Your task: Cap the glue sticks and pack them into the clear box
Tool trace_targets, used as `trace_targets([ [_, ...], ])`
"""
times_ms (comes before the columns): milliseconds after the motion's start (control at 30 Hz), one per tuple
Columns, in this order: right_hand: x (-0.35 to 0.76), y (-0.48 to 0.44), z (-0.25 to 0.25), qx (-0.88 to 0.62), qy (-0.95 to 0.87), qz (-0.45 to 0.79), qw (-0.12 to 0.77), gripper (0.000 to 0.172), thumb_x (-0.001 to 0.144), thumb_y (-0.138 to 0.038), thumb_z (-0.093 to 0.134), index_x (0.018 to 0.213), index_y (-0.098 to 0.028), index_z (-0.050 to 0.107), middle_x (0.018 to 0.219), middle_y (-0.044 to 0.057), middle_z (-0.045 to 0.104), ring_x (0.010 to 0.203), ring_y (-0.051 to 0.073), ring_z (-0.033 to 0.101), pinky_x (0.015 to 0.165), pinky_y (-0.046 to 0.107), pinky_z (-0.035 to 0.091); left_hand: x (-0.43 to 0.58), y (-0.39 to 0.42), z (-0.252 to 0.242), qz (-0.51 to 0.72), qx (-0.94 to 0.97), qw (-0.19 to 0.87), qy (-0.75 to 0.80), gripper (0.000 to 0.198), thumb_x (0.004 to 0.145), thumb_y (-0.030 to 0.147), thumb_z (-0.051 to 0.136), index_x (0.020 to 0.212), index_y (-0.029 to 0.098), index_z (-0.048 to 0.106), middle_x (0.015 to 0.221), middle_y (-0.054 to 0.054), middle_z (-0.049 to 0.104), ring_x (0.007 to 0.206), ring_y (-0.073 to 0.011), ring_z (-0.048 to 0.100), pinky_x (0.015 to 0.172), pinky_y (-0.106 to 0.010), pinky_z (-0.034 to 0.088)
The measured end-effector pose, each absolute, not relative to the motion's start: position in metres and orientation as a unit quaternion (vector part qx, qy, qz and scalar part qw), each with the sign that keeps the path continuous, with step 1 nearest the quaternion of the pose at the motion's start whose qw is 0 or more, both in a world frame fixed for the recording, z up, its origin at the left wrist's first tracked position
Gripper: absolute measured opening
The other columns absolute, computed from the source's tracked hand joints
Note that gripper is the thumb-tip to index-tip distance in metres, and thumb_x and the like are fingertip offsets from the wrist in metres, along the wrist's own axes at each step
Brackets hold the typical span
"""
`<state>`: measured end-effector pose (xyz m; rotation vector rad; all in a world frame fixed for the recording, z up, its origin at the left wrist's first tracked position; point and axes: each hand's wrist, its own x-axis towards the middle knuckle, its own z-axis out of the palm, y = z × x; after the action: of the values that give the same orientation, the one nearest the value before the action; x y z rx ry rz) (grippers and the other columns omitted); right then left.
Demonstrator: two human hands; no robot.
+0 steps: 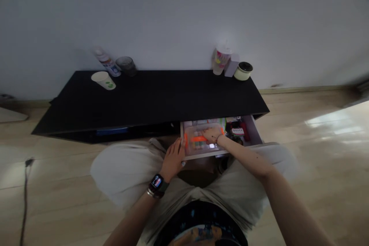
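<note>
My left hand (174,157) lies with its fingers stretched out against the left front corner of an open drawer (255,130). My right hand (211,135) reaches inside, its fingers closed at the orange handle on top of a clear plastic box (191,149). The box has orange clips at its sides. Small coloured items show through its lid, too blurred to name. Right of the box lie a white-and-dark packet (238,131) and a red item (245,132). Part of the box is hidden by my right hand.
A long black cabinet (161,96) stands against the wall. On its left are a paper cup (103,80), a spray can (108,63) and a dark glass (127,66). On its right stand a lidded plastic cup (220,61), a pale box (232,65) and a cream jar (243,72).
</note>
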<state>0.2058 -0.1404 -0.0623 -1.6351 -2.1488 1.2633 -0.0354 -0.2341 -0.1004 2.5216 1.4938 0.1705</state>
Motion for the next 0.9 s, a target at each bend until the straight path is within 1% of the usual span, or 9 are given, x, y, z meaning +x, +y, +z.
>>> trace_targets([
  [100,0.217,-0.143,-0.045,-0.567,-0.731,0.376,0.05,0.028,0.093,-0.036,0.065,0.109,-0.014,0.064,0.11,0.01,0.067,0.097,0.021,0.064,0.085,0.037,0.053,-0.036,-0.234,-0.099,0.07,0.848,0.078,0.519,0.088,0.077,0.023,0.067,0.154,0.005,0.029,0.16,-0.024,0.031,0.146,-0.0354,0.034,0.117,-0.048,0.034],
  [200,0.233,-0.142,-0.019,-0.571,-0.75,0.331,0.037,0.02,0.081,-0.031,0.074,0.089,-0.015,0.065,0.095,0.014,0.071,0.096,0.026,0.063,0.078,0.033,0.047,-0.038,-0.233,-0.1,0.078,0.839,0.057,0.535,0.091,0.078,0.031,0.068,0.155,0.004,0.027,0.162,-0.025,0.026,0.15,-0.0359,0.027,0.119,-0.049,0.028],
  [267,0.246,-0.141,0.001,-0.563,-0.768,0.303,0.036,0.019,0.076,-0.03,0.074,0.083,-0.016,0.063,0.09,0.014,0.071,0.095,0.027,0.063,0.077,0.032,0.043,-0.039,-0.23,-0.1,0.079,0.836,0.049,0.541,0.093,0.079,0.036,0.067,0.156,0.005,0.026,0.162,-0.025,0.025,0.151,-0.0362,0.023,0.121,-0.052,0.023],
  [333,0.258,-0.137,0.025,-0.552,-0.786,0.278,0.04,0.02,0.074,-0.031,0.072,0.084,-0.017,0.063,0.09,0.012,0.071,0.093,0.027,0.063,0.078,0.032,0.041,-0.039,-0.225,-0.1,0.077,0.833,0.045,0.545,0.095,0.079,0.039,0.068,0.157,0.005,0.025,0.162,-0.025,0.024,0.152,-0.0371,0.02,0.121,-0.056,0.019],
  [433,0.272,-0.128,0.062,-0.534,-0.809,0.238,0.056,0.026,0.071,-0.034,0.069,0.091,-0.018,0.063,0.095,0.009,0.07,0.092,0.025,0.061,0.08,0.031,0.04,-0.037,-0.212,-0.097,0.07,0.834,0.037,0.546,0.098,0.078,0.04,0.069,0.157,0.005,0.023,0.163,-0.025,0.021,0.153,-0.0381,0.016,0.121,-0.061,0.012],
  [500,0.277,-0.12,0.084,-0.515,-0.832,0.187,0.084,0.027,0.071,-0.034,0.065,0.093,-0.018,0.063,0.095,0.008,0.068,0.089,0.023,0.06,0.079,0.031,0.04,-0.035,-0.2,-0.094,0.071,0.838,0.03,0.54,0.098,0.079,0.039,0.069,0.158,0.006,0.021,0.164,-0.024,0.019,0.154,-0.0371,0.013,0.121,-0.062,0.007],
  [600,0.278,-0.104,0.107,-0.494,-0.853,0.099,0.135,0.024,0.072,-0.032,0.061,0.091,-0.017,0.063,0.09,0.007,0.067,0.084,0.022,0.059,0.077,0.032,0.041,-0.03,-0.178,-0.088,0.077,0.834,0.028,0.545,0.097,0.081,0.035,0.067,0.159,0.006,0.019,0.164,-0.024,0.016,0.154,-0.0362,0.008,0.121,-0.063,0.003],
  [767,0.27,-0.064,0.106,-0.506,-0.836,0.034,0.207,0.024,0.07,-0.026,0.06,0.091,-0.015,0.064,0.092,0.01,0.067,0.088,0.024,0.059,0.08,0.036,0.043,-0.028,-0.135,-0.074,0.074,0.833,0.036,0.547,0.096,0.081,0.029,0.067,0.159,0.006,0.016,0.164,-0.025,0.016,0.154,-0.0377,0.007,0.12,-0.066,-0.002],
  [900,0.258,-0.027,0.082,-0.512,-0.825,0.035,0.237,0.026,0.069,-0.028,0.062,0.091,-0.016,0.065,0.093,0.01,0.068,0.089,0.026,0.059,0.082,0.038,0.045,-0.042,-0.095,-0.05,0.067,0.848,-0.002,0.526,0.082,0.083,0.021,0.063,0.156,0.007,0.029,0.164,-0.022,0.02,0.155,-0.0344,0.008,0.121,-0.063,-0.004],
])
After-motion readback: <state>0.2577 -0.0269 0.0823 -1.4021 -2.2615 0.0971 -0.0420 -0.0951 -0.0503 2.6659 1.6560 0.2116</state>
